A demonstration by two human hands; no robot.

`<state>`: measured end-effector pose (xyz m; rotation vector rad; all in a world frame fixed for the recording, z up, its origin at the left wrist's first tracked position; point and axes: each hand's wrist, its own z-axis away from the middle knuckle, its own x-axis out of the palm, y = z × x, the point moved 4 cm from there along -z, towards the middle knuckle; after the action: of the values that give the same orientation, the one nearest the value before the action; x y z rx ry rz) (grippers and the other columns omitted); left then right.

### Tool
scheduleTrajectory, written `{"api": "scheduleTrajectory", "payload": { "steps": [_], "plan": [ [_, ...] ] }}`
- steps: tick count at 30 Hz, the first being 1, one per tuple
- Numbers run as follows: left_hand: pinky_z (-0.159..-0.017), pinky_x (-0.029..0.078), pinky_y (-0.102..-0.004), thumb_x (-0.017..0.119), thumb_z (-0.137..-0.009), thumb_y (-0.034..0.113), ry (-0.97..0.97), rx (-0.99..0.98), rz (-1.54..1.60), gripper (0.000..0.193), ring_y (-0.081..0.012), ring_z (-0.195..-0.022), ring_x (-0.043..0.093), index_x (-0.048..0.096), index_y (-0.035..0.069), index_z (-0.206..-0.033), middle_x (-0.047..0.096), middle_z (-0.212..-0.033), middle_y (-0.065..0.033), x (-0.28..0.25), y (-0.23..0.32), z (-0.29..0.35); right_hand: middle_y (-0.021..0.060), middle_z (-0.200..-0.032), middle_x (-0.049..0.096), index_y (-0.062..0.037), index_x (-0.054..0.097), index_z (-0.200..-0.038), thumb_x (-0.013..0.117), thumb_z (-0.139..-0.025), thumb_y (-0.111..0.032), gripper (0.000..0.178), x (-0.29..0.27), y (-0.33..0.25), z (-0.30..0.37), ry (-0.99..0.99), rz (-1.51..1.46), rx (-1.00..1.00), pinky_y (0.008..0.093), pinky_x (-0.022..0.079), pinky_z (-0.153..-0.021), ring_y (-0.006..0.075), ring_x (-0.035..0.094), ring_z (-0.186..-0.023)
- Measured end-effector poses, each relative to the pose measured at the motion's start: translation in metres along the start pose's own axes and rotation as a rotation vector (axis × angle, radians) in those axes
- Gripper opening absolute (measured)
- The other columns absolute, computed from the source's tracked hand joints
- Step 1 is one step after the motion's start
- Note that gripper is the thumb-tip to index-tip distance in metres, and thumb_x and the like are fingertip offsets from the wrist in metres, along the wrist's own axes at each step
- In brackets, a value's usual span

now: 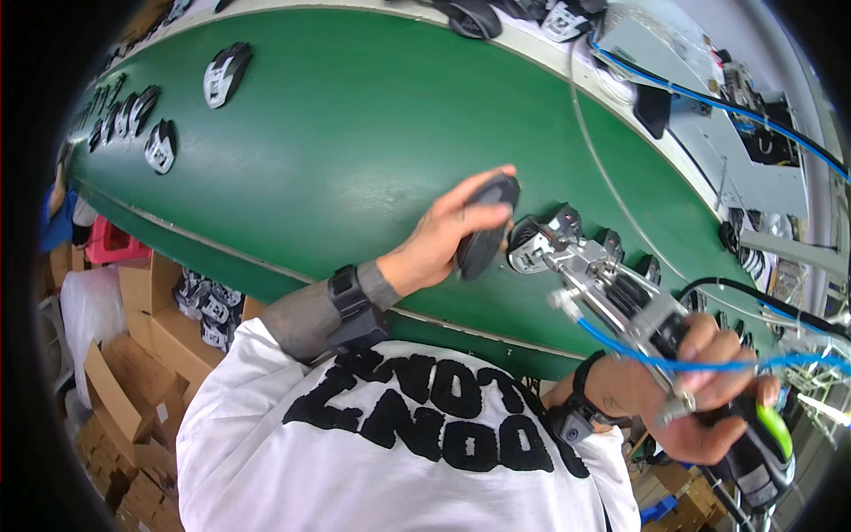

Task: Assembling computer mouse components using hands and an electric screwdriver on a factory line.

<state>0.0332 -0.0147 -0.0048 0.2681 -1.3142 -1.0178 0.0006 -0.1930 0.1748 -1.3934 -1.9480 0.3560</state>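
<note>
My left hand [443, 239] grips a black computer mouse shell [485, 229] and holds it on edge over the green conveyor belt [355, 142]. My right hand [700, 399] is closed around a pneumatic screwdriver [620, 297] with a blue air hose [674, 363]. The tool's metal tip points left, just beside the mouse shell. A second, open mouse base [532, 248] with white and black parts lies on the belt right under the tool tip.
Several mouse bases lie on the belt at far left [160, 146] and one at upper left [226, 73]. Cardboard boxes [133, 355] stand below the belt at left. Cables, blue hoses [709, 102] and grey equipment fill the right side.
</note>
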Motion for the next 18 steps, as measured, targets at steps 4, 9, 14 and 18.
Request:
{"api": "scheduleTrajectory", "payload": {
  "steps": [4, 9, 14, 18],
  "plan": [
    [-0.082, 0.051, -0.0352, 0.051, -0.082, 0.02, 0.051, 0.113, 0.219, 0.059, -0.0213, -0.094, 0.057, 0.031, 0.01, -0.137, 0.046, -0.124, -0.0132, -0.016, 0.008, -0.012, -0.0023, -0.062, 0.047, -0.0092, 0.051, -0.101, 0.061, -0.075, -0.024, 0.031, 0.004, -0.012, -0.002, -0.043, -0.116, 0.056, 0.0231, 0.037, -0.057, 0.011, 0.05, -0.054],
    [-0.078, 0.052, -0.0387, 0.05, -0.081, 0.017, 0.021, 0.138, 0.406, 0.057, -0.0227, -0.093, 0.055, 0.033, 0.01, -0.135, 0.045, -0.124, -0.012, -0.016, 0.002, -0.008, 0.0041, -0.068, 0.054, -0.0086, 0.04, -0.109, 0.064, -0.084, -0.022, 0.037, 0.018, 0.009, 0.013, -0.143, -0.062, 0.03, 0.0195, 0.048, -0.047, 0.0133, 0.057, -0.056],
    [-0.079, 0.052, -0.0413, 0.049, -0.081, 0.019, -0.022, 0.176, 0.44, 0.056, -0.0243, -0.094, 0.056, 0.034, 0.011, -0.134, 0.044, -0.126, -0.0133, -0.012, 0.006, -0.007, 0.0044, -0.067, 0.052, -0.0101, 0.039, -0.107, 0.063, -0.084, -0.024, 0.036, 0.024, 0.011, 0.016, -0.124, -0.024, 0.064, 0.0219, 0.048, -0.043, 0.0142, 0.057, -0.052],
    [-0.079, 0.052, -0.0419, 0.048, -0.081, 0.02, -0.048, 0.172, 0.507, 0.055, -0.0251, -0.094, 0.056, 0.034, 0.011, -0.133, 0.043, -0.127, -0.0135, -0.012, 0.005, -0.008, 0.0035, -0.066, 0.052, -0.0105, 0.038, -0.105, 0.063, -0.084, -0.024, 0.035, 0.021, 0.012, 0.016, -0.111, -0.02, 0.091, 0.0223, 0.047, -0.041, 0.0156, 0.057, -0.052]
  ]
}}
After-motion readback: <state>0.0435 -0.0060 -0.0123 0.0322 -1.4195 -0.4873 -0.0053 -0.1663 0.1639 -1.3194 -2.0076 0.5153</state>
